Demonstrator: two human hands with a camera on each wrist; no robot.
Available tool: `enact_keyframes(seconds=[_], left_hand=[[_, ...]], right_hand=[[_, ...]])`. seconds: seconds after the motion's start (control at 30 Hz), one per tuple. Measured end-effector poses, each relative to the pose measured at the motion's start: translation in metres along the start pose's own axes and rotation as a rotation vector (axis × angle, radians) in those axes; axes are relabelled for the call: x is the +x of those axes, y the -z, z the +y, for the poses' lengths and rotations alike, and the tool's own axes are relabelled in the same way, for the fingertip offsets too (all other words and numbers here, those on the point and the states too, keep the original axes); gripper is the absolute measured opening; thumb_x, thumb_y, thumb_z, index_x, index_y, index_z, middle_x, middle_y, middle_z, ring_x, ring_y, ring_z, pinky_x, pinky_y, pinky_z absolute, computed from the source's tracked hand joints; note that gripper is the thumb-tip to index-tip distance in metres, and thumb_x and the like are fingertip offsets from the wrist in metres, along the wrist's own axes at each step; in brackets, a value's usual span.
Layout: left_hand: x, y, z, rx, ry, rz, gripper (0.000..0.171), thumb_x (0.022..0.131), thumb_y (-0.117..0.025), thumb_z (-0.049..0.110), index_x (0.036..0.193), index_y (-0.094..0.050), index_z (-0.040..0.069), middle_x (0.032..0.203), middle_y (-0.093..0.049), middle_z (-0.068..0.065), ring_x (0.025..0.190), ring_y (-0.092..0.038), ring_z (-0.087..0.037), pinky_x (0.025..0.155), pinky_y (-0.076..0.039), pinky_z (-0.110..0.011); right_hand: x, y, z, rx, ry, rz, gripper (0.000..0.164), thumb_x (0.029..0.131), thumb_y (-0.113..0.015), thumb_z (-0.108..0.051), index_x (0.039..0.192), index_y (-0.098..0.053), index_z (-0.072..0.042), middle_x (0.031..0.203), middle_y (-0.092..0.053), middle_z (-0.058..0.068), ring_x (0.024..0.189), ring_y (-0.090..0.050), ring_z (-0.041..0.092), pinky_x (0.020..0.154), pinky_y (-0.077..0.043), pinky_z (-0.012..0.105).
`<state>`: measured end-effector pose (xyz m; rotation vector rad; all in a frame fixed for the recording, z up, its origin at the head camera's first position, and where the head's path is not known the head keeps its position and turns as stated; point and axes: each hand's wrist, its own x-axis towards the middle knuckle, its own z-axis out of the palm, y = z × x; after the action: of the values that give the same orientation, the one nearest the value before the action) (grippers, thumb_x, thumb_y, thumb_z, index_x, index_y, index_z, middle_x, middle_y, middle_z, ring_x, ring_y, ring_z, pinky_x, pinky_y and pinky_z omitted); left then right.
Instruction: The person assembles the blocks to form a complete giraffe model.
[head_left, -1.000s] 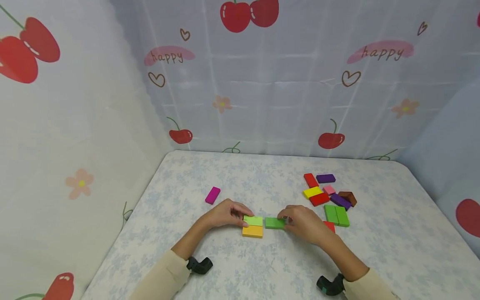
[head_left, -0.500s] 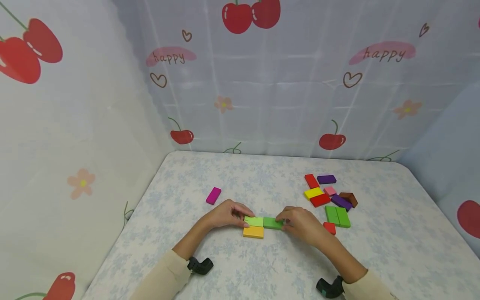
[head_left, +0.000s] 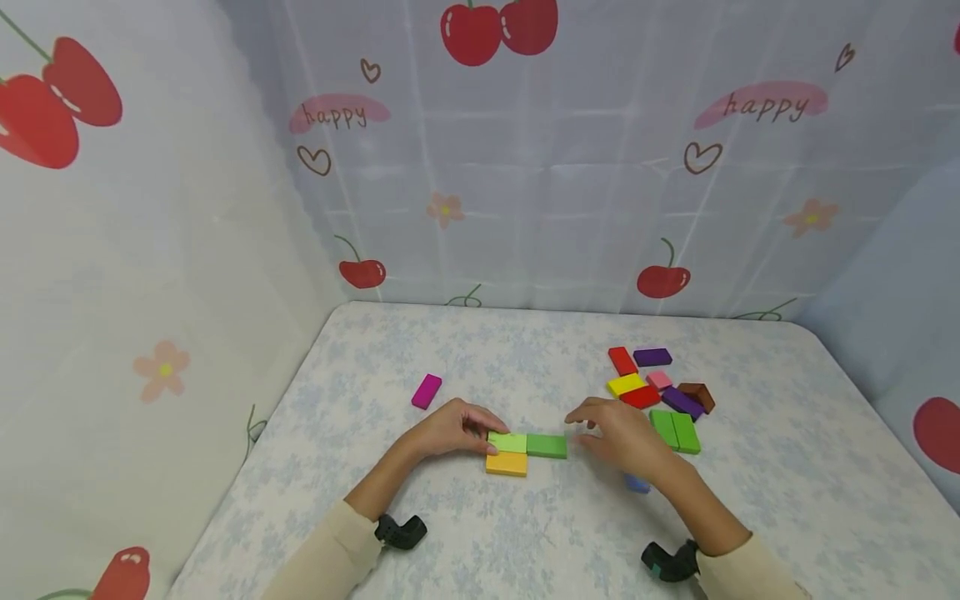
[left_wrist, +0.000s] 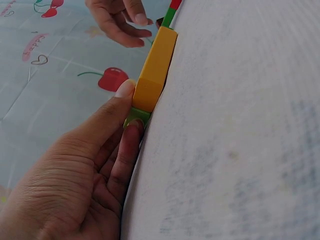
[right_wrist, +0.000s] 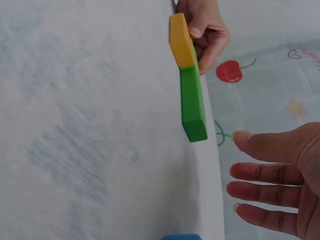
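Note:
In the head view my left hand [head_left: 452, 429] pinches the left end of a light green block [head_left: 512, 442] lying on the table. An orange-yellow block [head_left: 506, 464] sits against its near side. Its right end meets a darker green block [head_left: 547, 447]. Just right of that block, my right hand [head_left: 624, 437] is apart from it and holds nothing. In the right wrist view, the fingers [right_wrist: 265, 192] are extended beside the darker green block [right_wrist: 192, 102]. The left wrist view shows my left thumb and a finger on the green end, beside the orange-yellow block [left_wrist: 156, 70].
Behind the right hand lie several loose blocks, among them a yellow block [head_left: 626, 384], a purple block [head_left: 652, 357], a brown block [head_left: 699, 397] and a green pair [head_left: 675, 431]. A blue block [head_left: 637, 483] shows under the right wrist. A magenta block [head_left: 427, 391] lies at the left.
The darker green block slid left until it met the light green one. My right hand then let it go and drew back to the right. My left hand stayed in place.

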<state>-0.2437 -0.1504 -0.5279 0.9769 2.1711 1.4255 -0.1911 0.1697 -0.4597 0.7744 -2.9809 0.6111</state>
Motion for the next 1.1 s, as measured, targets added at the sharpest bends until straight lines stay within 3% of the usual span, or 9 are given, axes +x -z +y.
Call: enact_keyframes(seconds=[0.33, 0.67, 0.8, 1.1], left_hand=[[0.0, 0.001, -0.001, 0.013, -0.012, -0.001, 0.031, 0.084, -0.085, 0.016, 0.114, -0.08, 0.017, 0.112, -0.074, 0.004, 0.081, -0.064, -0.013, 0.067, -0.052, -0.024], [-0.001, -0.001, 0.002, 0.005, -0.011, 0.004, 0.031, 0.084, -0.085, 0.015, 0.114, -0.08, 0.016, 0.113, -0.074, 0.002, 0.081, -0.064, -0.013, 0.067, -0.051, -0.024], [0.0, -0.002, 0.003, -0.003, -0.011, 0.004, 0.031, 0.084, -0.085, 0.015, 0.114, -0.08, 0.016, 0.112, -0.074, 0.003, 0.081, -0.064, -0.013, 0.068, -0.052, -0.024], [-0.001, -0.001, 0.003, 0.003, -0.007, 0.002, 0.032, 0.083, -0.086, 0.016, 0.115, -0.08, 0.018, 0.112, -0.074, 0.005, 0.081, -0.065, -0.013, 0.068, -0.052, -0.025]], right_hand=[[-0.009, 0.039, 0.027, 0.045, 0.03, 0.133, 0.03, 0.083, -0.085, -0.011, 0.112, -0.076, -0.007, 0.104, -0.075, 0.007, 0.087, -0.069, 0.022, 0.071, -0.058, 0.035], [-0.016, 0.055, 0.067, 0.094, -0.155, 0.104, 0.038, 0.086, -0.082, -0.011, 0.122, -0.073, -0.003, 0.102, -0.072, 0.009, 0.088, -0.063, 0.024, 0.07, -0.056, 0.036], [-0.018, 0.057, 0.081, 0.098, -0.186, 0.103, 0.039, 0.087, -0.081, -0.011, 0.123, -0.071, -0.002, 0.101, -0.071, 0.009, 0.087, -0.063, 0.024, 0.071, -0.058, 0.038], [-0.018, 0.052, 0.096, 0.107, -0.223, 0.059, 0.035, 0.087, -0.081, -0.01, 0.12, -0.073, 0.0, 0.115, -0.07, 0.018, 0.092, -0.065, 0.028, 0.078, -0.059, 0.043]])
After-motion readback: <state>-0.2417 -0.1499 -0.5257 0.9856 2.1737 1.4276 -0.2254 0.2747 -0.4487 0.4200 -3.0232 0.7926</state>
